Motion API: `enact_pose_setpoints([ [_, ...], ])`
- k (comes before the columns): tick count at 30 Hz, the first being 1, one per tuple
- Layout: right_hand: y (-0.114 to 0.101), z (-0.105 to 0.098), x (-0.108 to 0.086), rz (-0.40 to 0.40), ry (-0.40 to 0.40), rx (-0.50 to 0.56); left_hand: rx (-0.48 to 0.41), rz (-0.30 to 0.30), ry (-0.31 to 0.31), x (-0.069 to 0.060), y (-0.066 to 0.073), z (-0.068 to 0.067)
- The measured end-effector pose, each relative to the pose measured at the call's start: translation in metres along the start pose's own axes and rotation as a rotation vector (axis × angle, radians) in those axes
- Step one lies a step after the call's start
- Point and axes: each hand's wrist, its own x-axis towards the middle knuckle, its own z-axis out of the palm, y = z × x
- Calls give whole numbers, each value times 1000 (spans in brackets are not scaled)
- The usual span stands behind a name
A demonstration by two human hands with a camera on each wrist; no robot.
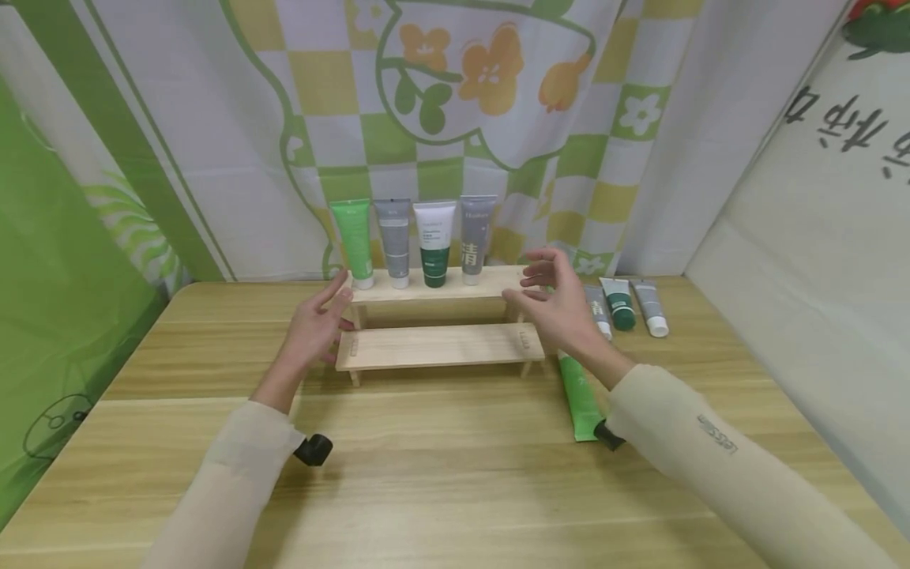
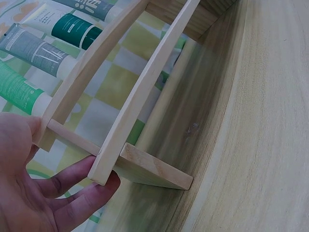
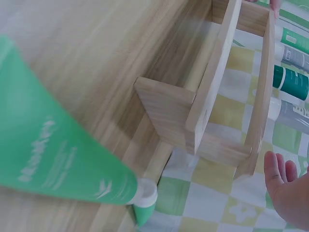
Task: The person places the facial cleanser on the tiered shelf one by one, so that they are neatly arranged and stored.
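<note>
Nearest, in front of the wooden rack [image 1: 439, 346], two pale sleeves [image 1: 242, 466] extend over the wood-grain table [image 1: 426, 482], with a black device [image 1: 314, 449] at each cuff. Off the rack's front right corner lies a green tube [image 1: 579, 399], its cap end pointing away and partly covered by the right arm. The rack stands on the table, its lower shelf in front of and below its upper shelf. At the rack's left end, the left hand [image 1: 316, 328] is spread, thumb at the upper shelf's end, fingers touching the lower shelf's end. Just beside the rack's right end, the right hand [image 1: 562, 304] is wide, fingers bent slightly, holding nothing. On the rack's upper shelf, left to right, four tubes stand upright on their caps: light green [image 1: 353, 243], grey [image 1: 394, 243], white-and-green [image 1: 434, 243] and grey with large characters [image 1: 476, 237]. To the right of the rack, beyond the right hand, three small tubes [image 1: 621, 304] lie on the table, the nearest partly hidden. Behind the rack hangs a checked, flowered curtain [image 1: 320, 87].
</note>
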Motion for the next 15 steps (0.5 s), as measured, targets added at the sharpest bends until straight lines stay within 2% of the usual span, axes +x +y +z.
enact_pose_setpoints([
  [6,2,-20,-15,4,24,-41,7,2,-2,0,0,-1],
  [15,12,-48,-38,89,2,-79,8,3,-2,1,-1,-1],
])
